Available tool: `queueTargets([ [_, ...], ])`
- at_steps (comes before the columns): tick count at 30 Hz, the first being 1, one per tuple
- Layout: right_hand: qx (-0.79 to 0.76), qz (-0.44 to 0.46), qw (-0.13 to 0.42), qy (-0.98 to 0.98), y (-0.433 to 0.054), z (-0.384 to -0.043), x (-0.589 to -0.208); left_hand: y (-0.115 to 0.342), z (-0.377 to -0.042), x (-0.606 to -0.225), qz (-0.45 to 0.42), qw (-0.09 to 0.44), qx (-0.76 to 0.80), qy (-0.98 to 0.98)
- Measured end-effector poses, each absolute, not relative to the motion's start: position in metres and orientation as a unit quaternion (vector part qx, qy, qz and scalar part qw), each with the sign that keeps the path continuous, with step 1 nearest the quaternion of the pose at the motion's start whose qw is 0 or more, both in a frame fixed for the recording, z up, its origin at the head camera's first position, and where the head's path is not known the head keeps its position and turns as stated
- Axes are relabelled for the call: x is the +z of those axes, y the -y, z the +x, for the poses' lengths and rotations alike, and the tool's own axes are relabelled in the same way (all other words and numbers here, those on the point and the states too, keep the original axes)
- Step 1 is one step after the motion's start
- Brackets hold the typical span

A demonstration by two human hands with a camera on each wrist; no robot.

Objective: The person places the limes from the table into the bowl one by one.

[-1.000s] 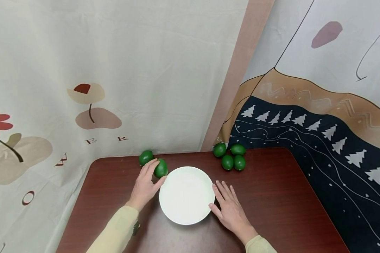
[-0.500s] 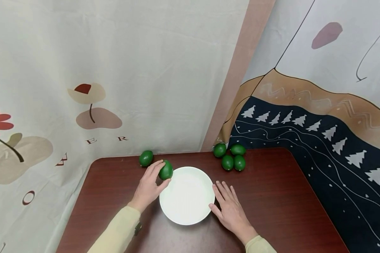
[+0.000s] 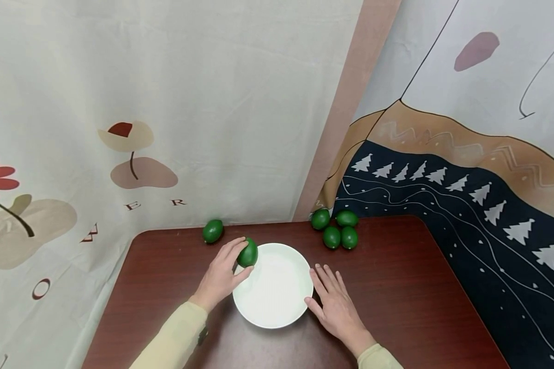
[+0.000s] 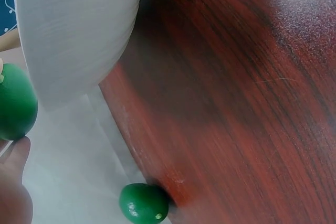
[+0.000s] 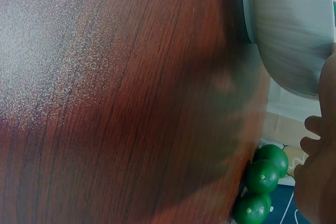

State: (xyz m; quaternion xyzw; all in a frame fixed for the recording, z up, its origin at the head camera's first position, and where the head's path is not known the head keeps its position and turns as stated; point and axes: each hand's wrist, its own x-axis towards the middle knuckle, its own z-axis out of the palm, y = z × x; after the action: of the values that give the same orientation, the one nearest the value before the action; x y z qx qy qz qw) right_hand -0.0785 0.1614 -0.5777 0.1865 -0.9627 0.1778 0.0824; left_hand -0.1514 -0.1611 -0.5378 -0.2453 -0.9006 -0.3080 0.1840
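A white bowl (image 3: 274, 294) stands on the table, its curved outer side showing in both wrist views. My left hand (image 3: 219, 277) grips a green lime (image 3: 248, 254) between fingertips and thumb, over the bowl's upper left rim. In the left wrist view this held lime (image 4: 16, 103) is raised beside the bowl's edge. My right hand (image 3: 336, 307) lies along the bowl's right side with its fingers straight, thumb and fingertips at the rim. A second lime (image 3: 213, 231) sits near the table's back edge, behind the left hand.
Several more limes (image 3: 332, 237) are grouped at the back of the table, right of the bowl. The dark red wooden table (image 3: 411, 297) backs onto a pale printed cloth (image 3: 240, 128); a navy cloth with tree prints (image 3: 452, 220) hangs at the right.
My left hand has moved right and slightly toward me, carrying the lime from beside the other lime to the bowl's rim. The right hand has stayed at the bowl.
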Motion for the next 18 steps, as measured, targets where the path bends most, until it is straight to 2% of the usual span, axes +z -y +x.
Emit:
queueTargets([
  [18, 0.179, 0.184, 0.079, 0.963, -0.1606, -0.0783, -0.5766, 0.1551, -0.1471, -0.5425, -0.278, 0.15, -0.292, 0.903],
])
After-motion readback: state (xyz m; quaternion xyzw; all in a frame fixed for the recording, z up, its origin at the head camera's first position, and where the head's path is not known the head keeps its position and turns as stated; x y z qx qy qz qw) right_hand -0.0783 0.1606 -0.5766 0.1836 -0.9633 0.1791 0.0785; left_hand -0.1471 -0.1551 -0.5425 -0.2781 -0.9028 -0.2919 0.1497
